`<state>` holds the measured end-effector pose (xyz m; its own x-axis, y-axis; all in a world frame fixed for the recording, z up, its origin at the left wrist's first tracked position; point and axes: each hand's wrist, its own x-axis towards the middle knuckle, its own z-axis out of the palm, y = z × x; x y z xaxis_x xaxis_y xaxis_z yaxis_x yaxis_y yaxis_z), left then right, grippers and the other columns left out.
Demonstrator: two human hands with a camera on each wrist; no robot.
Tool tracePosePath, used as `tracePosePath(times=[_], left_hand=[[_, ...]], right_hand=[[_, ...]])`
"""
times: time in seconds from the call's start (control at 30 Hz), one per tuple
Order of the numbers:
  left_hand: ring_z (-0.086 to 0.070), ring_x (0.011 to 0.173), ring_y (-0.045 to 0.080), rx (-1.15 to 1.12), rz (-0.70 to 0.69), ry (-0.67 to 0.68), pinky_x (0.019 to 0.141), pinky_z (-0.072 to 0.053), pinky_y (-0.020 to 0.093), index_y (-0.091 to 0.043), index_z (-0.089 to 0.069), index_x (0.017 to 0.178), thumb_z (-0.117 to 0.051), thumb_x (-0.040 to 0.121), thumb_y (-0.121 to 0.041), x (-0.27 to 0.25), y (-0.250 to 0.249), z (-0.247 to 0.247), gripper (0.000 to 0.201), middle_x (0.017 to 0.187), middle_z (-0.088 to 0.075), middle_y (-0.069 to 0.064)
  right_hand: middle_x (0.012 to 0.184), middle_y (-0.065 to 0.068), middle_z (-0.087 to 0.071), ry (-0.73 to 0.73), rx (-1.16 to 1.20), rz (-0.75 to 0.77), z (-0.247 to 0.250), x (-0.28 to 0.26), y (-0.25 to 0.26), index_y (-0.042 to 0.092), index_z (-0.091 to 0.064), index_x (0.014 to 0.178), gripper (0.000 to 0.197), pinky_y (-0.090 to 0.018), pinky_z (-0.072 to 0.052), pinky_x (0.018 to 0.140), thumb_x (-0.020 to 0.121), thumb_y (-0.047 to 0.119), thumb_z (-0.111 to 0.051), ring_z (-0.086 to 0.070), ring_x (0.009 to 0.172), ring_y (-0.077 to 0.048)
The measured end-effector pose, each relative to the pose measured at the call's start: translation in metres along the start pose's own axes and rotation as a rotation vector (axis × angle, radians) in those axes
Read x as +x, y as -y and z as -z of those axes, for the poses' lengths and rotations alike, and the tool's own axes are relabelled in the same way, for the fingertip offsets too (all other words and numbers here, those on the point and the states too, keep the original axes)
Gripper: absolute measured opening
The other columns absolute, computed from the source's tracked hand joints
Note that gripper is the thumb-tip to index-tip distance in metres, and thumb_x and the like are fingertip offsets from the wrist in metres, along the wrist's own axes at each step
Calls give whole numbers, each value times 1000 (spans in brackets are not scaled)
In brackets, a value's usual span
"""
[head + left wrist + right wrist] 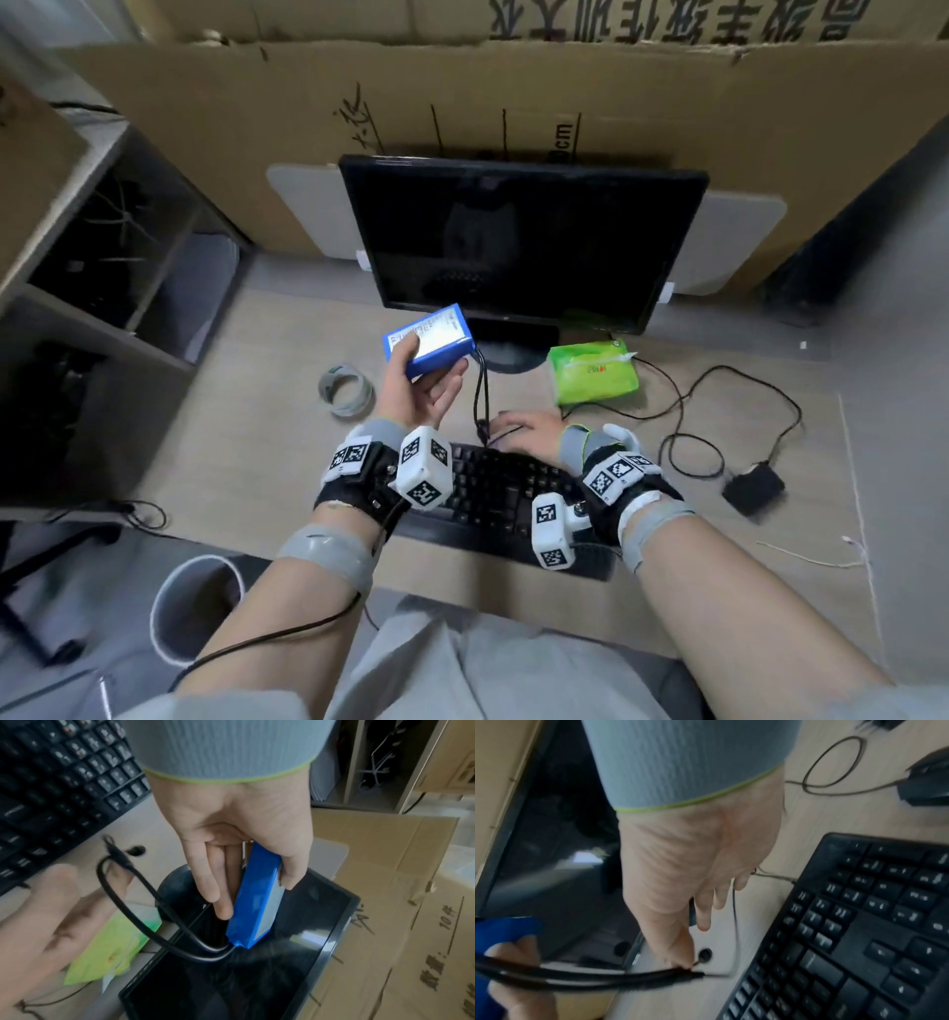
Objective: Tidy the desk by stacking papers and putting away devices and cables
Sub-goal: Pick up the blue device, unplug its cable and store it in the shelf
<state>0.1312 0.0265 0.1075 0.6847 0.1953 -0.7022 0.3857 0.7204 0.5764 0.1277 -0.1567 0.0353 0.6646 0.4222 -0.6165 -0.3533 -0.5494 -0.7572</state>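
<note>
Left hand (418, 383): raised above the desk (267, 411) in front of the monitor (518, 241); thumb on the labelled face and fingers under the opposite face clamp the blue battery pack (430, 340).
Blue battery pack: held clear of the desk, tilted, one short end toward the monitor base; in the left wrist view it sits edge-on between thumb and fingers (223, 882).
Pack lead (481, 395): two black wires leave the pack's corner and hang down in a loop to the right hand.
Right hand (529, 429): low over the desk just behind the keyboard (508, 493); thumb and a fingertip pinch the free end of the pack lead; the other fingers are loosely extended. Right wrist view is blurred.
Keyboard: black, flat on the desk at the near edge, under both wrists.
Green tissue pack (593, 371): on the desk, right of the monitor base.
Power adapter (752, 487): black, on the desk at right, its thin cable (719, 406) looped toward the tissue pack.
Tape roll (345, 389): grey, on the desk left of the left hand.
</note>
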Motion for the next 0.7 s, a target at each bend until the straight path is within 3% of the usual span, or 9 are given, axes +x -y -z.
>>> tracePosePath(times=[0.03, 0.1, 0.23, 0.27, 0.33, 0.43, 0.53, 0.6, 0.7], left_hand=[[-75, 89, 24, -16, -4, -21, 72, -61, 28, -11, -59, 121, -69, 86, -42, 3, -4, 9, 49, 98, -75, 16], [-75, 91, 23, -48, 11, -77, 72, -61, 27, -11, -57, 130, -70, 82, -44, 9, -13, 29, 60, 102, -76, 15], [-75, 91, 21, -86, 30, -82, 74, -60, 25, -9, -59, 129, -69, 82, -45, 18, -26, 46, 60, 101, -77, 10], [-75, 93, 22, -86, 32, -71, 75, -59, 26, -9, -59, 129, -69, 83, -45, 21, -29, 50, 59, 102, -77, 10], [-74, 97, 22, -78, 37, -41, 80, -59, 26, -10, -60, 129, -69, 83, -45, 24, -35, 53, 58, 104, -76, 10], [-74, 98, 23, -79, 35, -29, 86, -56, 28, -12, -61, 129, -70, 82, -44, 29, -48, 60, 57, 105, -76, 10], [-74, 99, 22, -155, 48, -45, 87, -56, 28, -10, -59, 132, -70, 82, -44, 37, -66, 71, 62, 107, -76, 9], [-72, 103, 21, -215, 65, -23, 91, -54, 29, -11, -57, 134, -69, 82, -46, 43, -74, 78, 64, 110, -75, 6], [-68, 112, 23, -251, 80, 23, 106, -44, 44, -25, -45, 133, -64, 85, -51, 50, -80, 82, 58, 118, -73, 4]], right_hand=[[109, -11, -66, 25, 5, 1, -8, 5, 2, 2, -68, 109, 24, 2, -36, 67, 85, 2, -68, -54, 102, -15], [125, -20, -62, 44, -19, -5, -22, 14, 12, 4, -67, 104, 22, -2, -38, 74, 83, 4, -71, -55, 112, -17], [142, -7, -48, 130, -58, 28, -41, 37, 25, 18, -43, 141, 76, -20, -32, 105, 75, 1, -77, -42, 135, -17], [139, -6, -50, 162, -53, 23, -47, 41, 33, 18, -40, 144, 79, -20, -33, 104, 76, 1, -76, -44, 132, -16], [124, -1, -61, 182, -60, 2, -59, 49, 43, 19, -54, 134, 58, -21, -39, 96, 81, 9, -75, -56, 116, -14], [91, 13, -70, 11, -139, 5, -78, 62, 55, 33, -70, 95, 14, -22, -43, 89, 82, 37, -72, -62, 85, -4], [95, 9, -73, -131, -181, -10, -82, 69, 53, 40, -71, 87, 30, -29, -50, 88, 70, 64, -66, -65, 89, -10], [83, 9, -69, -182, -156, -11, -76, 64, 57, 33, -70, 81, 23, -28, -45, 74, 79, 56, -66, -60, 78, -12], [60, 6, -61, -239, -100, 43, -69, 59, 70, 19, -71, 82, 34, -29, -44, 65, 85, 52, -61, -53, 54, -11]])
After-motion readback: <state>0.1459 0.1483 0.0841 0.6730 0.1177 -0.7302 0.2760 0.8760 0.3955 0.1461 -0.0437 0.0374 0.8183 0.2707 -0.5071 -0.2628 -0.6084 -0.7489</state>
